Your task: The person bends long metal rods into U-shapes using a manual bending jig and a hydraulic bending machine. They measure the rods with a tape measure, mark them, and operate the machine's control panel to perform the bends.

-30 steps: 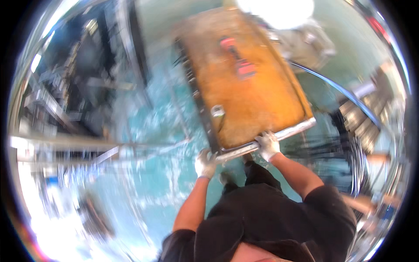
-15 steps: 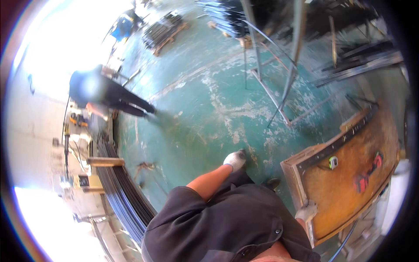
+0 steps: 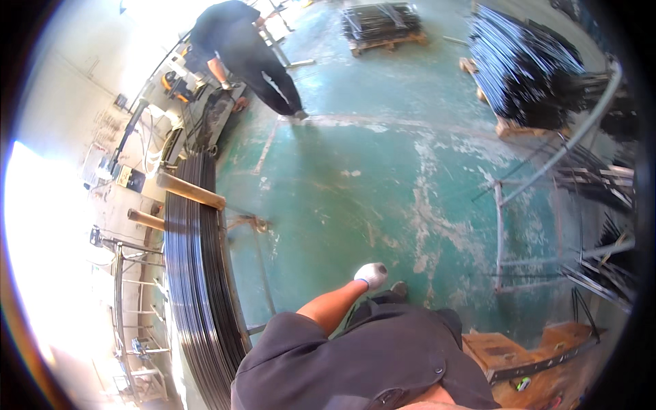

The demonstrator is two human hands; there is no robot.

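Observation:
My left hand, in a white knit glove, hangs in front of my body above the green floor. Its fingers are curled closed, with a small dark spot at the front; what it holds, if anything, I cannot make out. My right hand is out of view. To my left lies a long bundle of dark metal bars on a rack, apart from my left hand. At the lower right a tape measure lies on a wooden workbench with a dark metal strip along its edge.
A co-worker in dark clothes stands at a bench at the far left. Wooden posts stick out by the bars. Pallets carry stacked dark bars and a bigger bundle at the back. A grey metal frame stands at right.
My view has swung left, away from the workbench. My right hand, which was at the bench's edge, has left the picture. My left hand stays closed before my body.

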